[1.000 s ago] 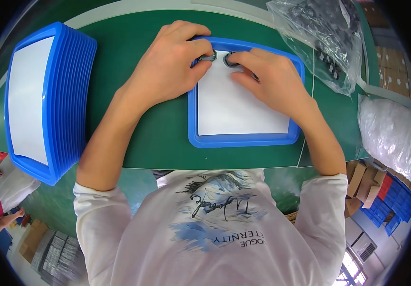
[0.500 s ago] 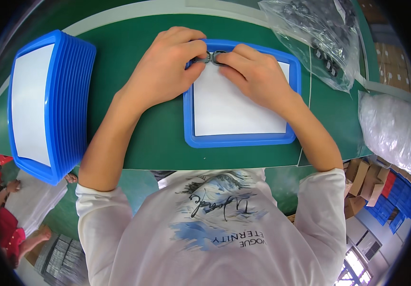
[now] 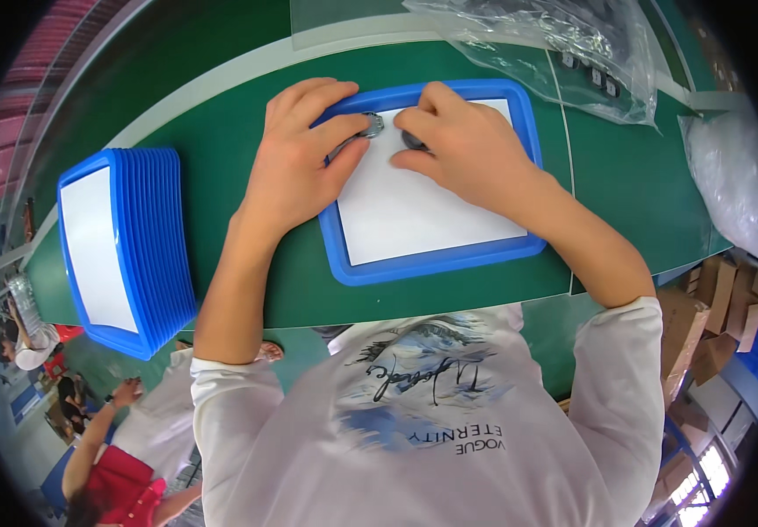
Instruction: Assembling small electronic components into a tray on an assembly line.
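In the frame's upper centre, over a blue tray [image 3: 431,265], the left hand [image 3: 301,147] pinches a small grey piece [image 3: 373,126] while the right hand [image 3: 468,151] grips a dark piece [image 3: 409,140] nearby.

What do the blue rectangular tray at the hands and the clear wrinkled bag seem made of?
Blue rectangular tray: probably moulded plastic, semi-gloss; uniform colour, rounded corners. Clear wrinkled bag: likely thin, shiny plastic film; creases catch glare and dark pieces show through.

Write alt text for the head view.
A person's left hand and right hand each hold a small grey piece over a blue tray with a white middle. Stacked blue trays stand left; a clear bag lies upper right.
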Tool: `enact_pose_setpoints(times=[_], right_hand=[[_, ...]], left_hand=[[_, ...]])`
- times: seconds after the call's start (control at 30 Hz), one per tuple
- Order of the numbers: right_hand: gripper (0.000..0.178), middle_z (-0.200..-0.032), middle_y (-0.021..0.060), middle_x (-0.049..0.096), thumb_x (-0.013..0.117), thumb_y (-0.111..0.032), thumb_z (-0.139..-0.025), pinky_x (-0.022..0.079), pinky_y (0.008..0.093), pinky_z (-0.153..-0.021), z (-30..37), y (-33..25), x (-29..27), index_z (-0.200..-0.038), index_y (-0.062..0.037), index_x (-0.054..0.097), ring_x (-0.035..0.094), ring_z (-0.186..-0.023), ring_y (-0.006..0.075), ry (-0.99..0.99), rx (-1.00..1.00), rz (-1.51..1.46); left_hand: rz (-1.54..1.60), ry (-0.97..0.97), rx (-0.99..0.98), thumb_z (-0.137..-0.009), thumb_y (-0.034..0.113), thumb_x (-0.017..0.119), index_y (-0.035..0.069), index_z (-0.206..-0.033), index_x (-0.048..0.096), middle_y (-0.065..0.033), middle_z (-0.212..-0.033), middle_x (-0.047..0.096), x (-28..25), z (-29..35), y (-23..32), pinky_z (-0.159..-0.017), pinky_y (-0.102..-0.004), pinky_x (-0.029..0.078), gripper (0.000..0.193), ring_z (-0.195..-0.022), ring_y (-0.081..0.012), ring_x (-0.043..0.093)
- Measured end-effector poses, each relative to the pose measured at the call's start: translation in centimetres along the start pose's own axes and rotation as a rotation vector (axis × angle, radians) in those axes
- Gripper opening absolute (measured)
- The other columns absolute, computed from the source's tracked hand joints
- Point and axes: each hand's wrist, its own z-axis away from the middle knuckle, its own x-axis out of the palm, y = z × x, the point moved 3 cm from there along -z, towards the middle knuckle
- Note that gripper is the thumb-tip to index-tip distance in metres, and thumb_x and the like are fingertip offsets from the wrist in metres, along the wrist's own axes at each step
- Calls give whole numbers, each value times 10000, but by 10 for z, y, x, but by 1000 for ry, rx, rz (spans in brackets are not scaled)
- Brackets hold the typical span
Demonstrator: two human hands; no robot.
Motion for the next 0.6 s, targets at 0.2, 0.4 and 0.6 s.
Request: enact_pose_setpoints(times=[0.2,0.4,0.6], right_hand=[[322,-934,86,599,796,-262,-819,546,414,-655,2,-4,-11,-1034,-81,639,662,-773,290,39,17,135],[175,-878,95,617,726,-187,-870,534,432,-634,-4,4,-4,-942,-59,632,655,-732,307,-14,-158,126],[160,-811,102,610,711,-189,-882,530,443,-619,-8,10,6,-899,-48,636,652,-728,319,82,-90,110]], left_hand=[[-57,-43,-45,-770,70,775,71,-926,750,-100,-1232,666,5,-1,1,-1018,-438,452,158,-1206,-321,579],[-14,-54,-93,-779,70,768,63,-922,748,-111,-1233,668,5,-1,-1,-997,-424,479,145,-1189,-320,593],[22,-63,-127,-779,68,763,62,-937,749,-115,-1243,670,5,-3,0,-994,-413,489,159,-1178,-327,602]])
